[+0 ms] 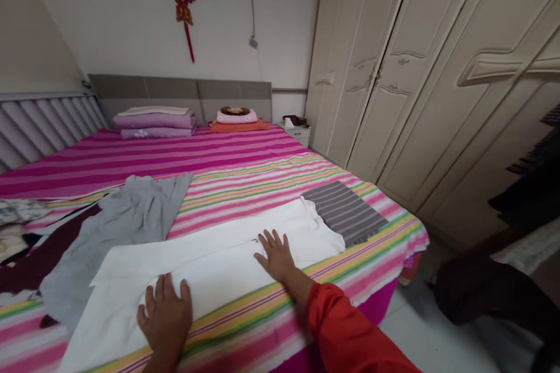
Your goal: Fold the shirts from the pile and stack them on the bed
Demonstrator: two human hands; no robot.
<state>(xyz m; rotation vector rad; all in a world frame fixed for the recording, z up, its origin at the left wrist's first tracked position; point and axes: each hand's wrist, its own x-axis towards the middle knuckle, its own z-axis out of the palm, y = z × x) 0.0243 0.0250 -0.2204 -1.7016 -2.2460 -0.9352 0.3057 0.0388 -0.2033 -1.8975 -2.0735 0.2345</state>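
Observation:
A pair of white trousers (210,256) lies flat across the near part of the striped pink bed sheet (245,180). My left hand (167,315) rests palm down on the trousers near the bed's front edge, fingers spread. My right hand (275,253), in a red sleeve, lies flat on the trousers further right, fingers stretched out. Neither hand holds anything.
A grey garment (126,215) and a dark maroon one (44,256) lie to the left. A folded grey striped cloth (343,210) sits at the right. Folded bedding (153,122) and a pillow (238,119) lie by the headboard. Cream wardrobes (415,70) stand right, dark clothing (494,285) lower right.

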